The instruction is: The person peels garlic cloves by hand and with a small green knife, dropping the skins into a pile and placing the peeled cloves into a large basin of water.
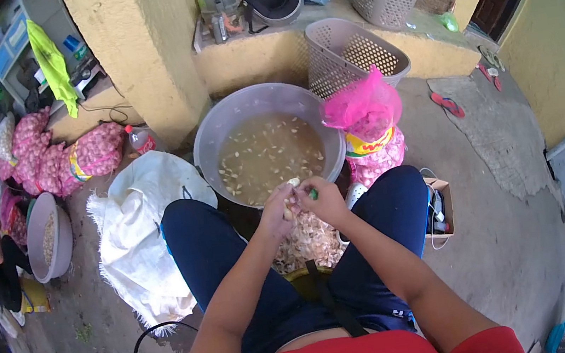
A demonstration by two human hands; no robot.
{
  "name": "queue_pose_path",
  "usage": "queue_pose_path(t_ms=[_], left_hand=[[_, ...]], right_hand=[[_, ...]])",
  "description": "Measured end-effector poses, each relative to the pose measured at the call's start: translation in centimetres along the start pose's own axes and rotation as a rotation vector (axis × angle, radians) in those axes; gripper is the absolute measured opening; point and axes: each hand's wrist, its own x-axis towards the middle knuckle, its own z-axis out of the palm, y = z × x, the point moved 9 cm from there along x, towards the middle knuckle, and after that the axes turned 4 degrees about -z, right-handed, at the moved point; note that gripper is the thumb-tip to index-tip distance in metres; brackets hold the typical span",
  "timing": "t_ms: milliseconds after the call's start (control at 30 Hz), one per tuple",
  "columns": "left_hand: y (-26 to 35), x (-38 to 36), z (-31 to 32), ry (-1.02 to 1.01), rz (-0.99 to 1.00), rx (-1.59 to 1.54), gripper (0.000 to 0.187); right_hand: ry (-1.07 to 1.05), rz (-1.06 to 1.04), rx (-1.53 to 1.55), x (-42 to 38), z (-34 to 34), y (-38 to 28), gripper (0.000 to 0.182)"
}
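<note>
My left hand (277, 211) is closed around garlic cloves, one pale clove (293, 182) showing at the fingertips. My right hand (323, 201) meets it, closed on a small green-handled tool (313, 193) whose blade I cannot make out. Both hands are between my knees, over a heap of garlic skins and bulbs (305, 239). Just beyond them stands a large grey basin (207, 159) of cloudy water with many peeled cloves floating in it. A pink mesh bag of garlic (377, 160) stands upright against the basin's right side.
A white woven sack (138, 245) lies left of my legs. Farther left are a smaller basin (66, 237), full garlic bags (91, 159) and part of another person (1, 263). Plastic crates (331, 56) stand behind; a cardboard box (447, 208) sits by my right knee.
</note>
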Motion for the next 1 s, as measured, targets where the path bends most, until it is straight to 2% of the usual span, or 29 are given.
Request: queue_pose_path(t_ms=[100, 200, 233, 300, 400, 500, 600, 633, 700, 733, 833, 867, 933, 1000], left_hand=[[0.4, -0.3, 0.9, -0.064, -0.013, 0.093, 0.015], [0.2, -0.5, 1.3, -0.085, -0.017, 0.238, 0.017], [0.1, -0.6, 1.5, -0.084, -0.019, 0.286, 0.018], [0.3, -1.1, 2.0, -0.067, 0.001, 0.33, 0.018], [1.4, -1.3, 1.3, 0.01, 0.055, 0.34, 0.018], [3.0, -0.6, -0.9, 0.112, 0.122, 0.283, 0.017], [4.4, -0.2, -2.9, 0.189, 0.201, 0.323, 0.013], [4.7, -0.3, -3.2, 0.211, 0.229, 0.357, 0.012], [4.5, -0.2, -3.4, 0.268, 0.175, 0.614, 0.009], [4.2, -0.3, -3.5, 0.299, 0.146, 0.743, 0.009], [3.0, -0.6, -2.6, 0.241, 0.079, 0.884, 0.014], [2.3, -0.3, -2.3, 0.149, 0.005, 0.944, 0.015], [0.1, 0.3, -2.2, -0.034, -0.15, 1.051, 0.019], [-1.8, 0.1, -2.5, -0.033, -0.227, 0.764, 0.021]], right_hand=[[0.109, 0.129, 0.127, 0.3, -1.4, 1.5, 0.024], [-0.041, 0.188, 0.155, 0.5, -0.3, 3.0, 0.03], [-0.06, 0.275, 0.188, 0.3, -0.3, 3.1, 0.027], [-0.098, 0.448, 0.253, -0.4, -0.2, 3.0, 0.023], [-0.026, 0.537, 0.612, -0.8, 0.7, 4.7, 0.022], [-0.029, 0.631, 0.745, -1.4, 0.4, 4.7, 0.021], [-0.141, 0.626, 0.519, -1.8, 0.8, 5.9, 0.021], [-0.248, 0.584, 0.41, -2.0, 1.5, 6.3, 0.021], [-0.45, 0.496, 0.183, -2.1, 2.5, 6.2, 0.021], [-0.477, 0.526, 0.106, -2.2, 2.4, 6.2, 0.022], [-0.527, 0.57, 0.302, 0.6, 0.6, 4.8, 0.019], [-0.336, 0.533, 0.563, 3.5, -1.5, 5.0, 0.016], [0.096, 0.587, 0.99, 8.7, -8.5, 6.1, 0.013], [0.48, 0.415, 1.043, 12.3, -15.1, 6.6, 0.013]])
